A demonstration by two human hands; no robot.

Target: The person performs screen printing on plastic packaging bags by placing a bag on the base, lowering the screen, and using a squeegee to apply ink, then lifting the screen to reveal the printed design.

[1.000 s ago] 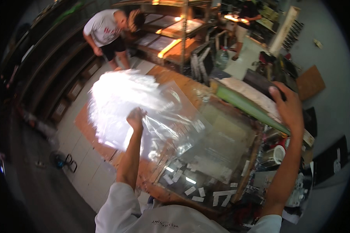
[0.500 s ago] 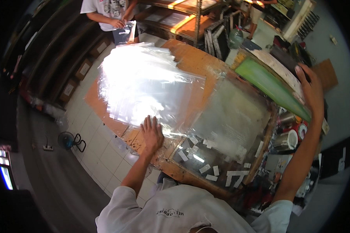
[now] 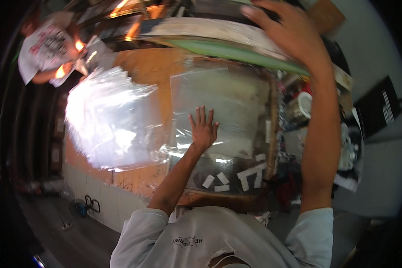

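Note:
My left hand lies flat with fingers spread on a clear plastic sheet. Under that sheet is the glass top of the work table. Farther back, my right hand holds the edge of a tilted-up screen printing frame, which has a green underside. Its fingertips partly leave the picture at the top. To the left of the sheet, a fanned, glossy stack of clear plastic sheets rests on the wooden tabletop.
White tape pieces stick to the near glass. Cans and clutter stand along the right side. At the far left, another person handles a clear sheet. A small fan sits on the floor at lower left.
My left hand has moved right, from the stack onto the glass, where a clear sheet now lies. My view has turned, so the stack appears farther left. The right hand stays on the frame.

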